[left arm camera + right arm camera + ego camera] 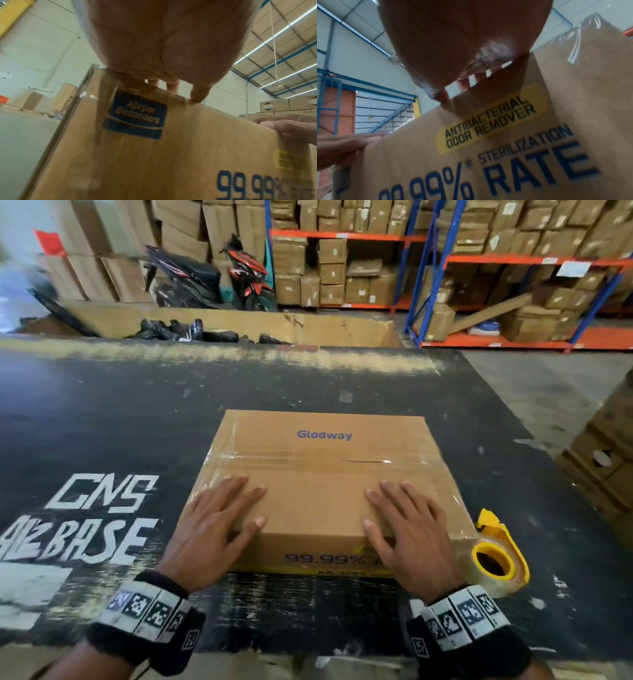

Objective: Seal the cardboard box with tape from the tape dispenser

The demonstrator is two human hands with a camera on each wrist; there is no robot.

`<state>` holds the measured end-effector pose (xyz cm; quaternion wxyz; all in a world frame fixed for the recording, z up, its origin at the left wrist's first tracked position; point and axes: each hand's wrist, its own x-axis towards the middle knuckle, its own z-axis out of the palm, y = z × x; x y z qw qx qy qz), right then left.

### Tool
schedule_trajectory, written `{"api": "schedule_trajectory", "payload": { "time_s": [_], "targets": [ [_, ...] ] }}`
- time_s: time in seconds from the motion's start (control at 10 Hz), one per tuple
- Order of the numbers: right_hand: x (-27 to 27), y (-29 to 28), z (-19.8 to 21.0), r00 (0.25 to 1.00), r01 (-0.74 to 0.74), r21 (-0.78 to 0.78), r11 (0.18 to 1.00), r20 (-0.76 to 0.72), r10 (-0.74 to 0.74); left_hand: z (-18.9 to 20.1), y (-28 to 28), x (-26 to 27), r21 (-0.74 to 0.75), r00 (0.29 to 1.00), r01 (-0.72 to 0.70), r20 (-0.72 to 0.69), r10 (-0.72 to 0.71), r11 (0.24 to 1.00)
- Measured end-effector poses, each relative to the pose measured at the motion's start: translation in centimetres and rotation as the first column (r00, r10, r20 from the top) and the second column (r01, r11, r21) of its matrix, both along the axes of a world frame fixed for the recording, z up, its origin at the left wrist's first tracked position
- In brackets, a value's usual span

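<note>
Both wrists closest to lens, each wrapped in a black band with printed marker squares. Left hand (pixel 209 525) flat on near-left part of cardboard box (pixel 322 474) top, fingers (pixel 236 491) straight and spread, released, gripping nothing; thumb tip at near top edge. From left wrist view: palm (pixel 163 40) over box (pixel 154 155) edge, blue "Körper Besonders" label (pixel 135 116) on front face just below it. Box closed, sitting on black worktop (pixel 102 422) near front edge, centre of view; "Glodway" printed on far flap, clear tape (pixel 308 458) laid across top seam and down the sides. White painted lettering (pixel 85 525) on worktop left of box. Right hand (pixel 411 529) flat on near-right part of box top, fingers (pixel 394 494) straight, slightly spread, released, nothing held. From right wrist view: palm (pixel 453 47) above box (pixel 505 148) front face, yellow "ANTIBACTERIAL ODOR REMOVER" patch (pixel 489 121) and blue "99.99% RATE" print below. Yellow tape dispenser (pixel 500 556) with clear roll lying on worktop just beside box's near-right corner, apart from right hand. Behind worktop: parked scooter (pixel 246 275), shelving racks (pixel 513 268) stacked with cartons.
</note>
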<state>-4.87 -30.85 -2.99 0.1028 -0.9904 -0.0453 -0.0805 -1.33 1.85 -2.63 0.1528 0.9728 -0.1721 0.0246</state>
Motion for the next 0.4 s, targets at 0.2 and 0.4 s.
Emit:
{"api": "schedule_trajectory", "payload": {
  "time_s": [0.2, 0.4],
  "targets": [
    [-0.27, 0.56, -0.33, 1.0, 0.023, -0.048, 0.999, -0.001, -0.023, -0.56, 0.12, -0.56, 0.02, 0.999, -0.027, 0.019, 0.027, 0.999],
    [-0.69, 0.1, 0.01, 0.997, -0.018, 0.101, 0.995, 0.073, 0.01, 0.34, 0.88, -0.79, -0.176, 0.999, -0.038, -0.037, 0.032, 0.984]
  ]
}}
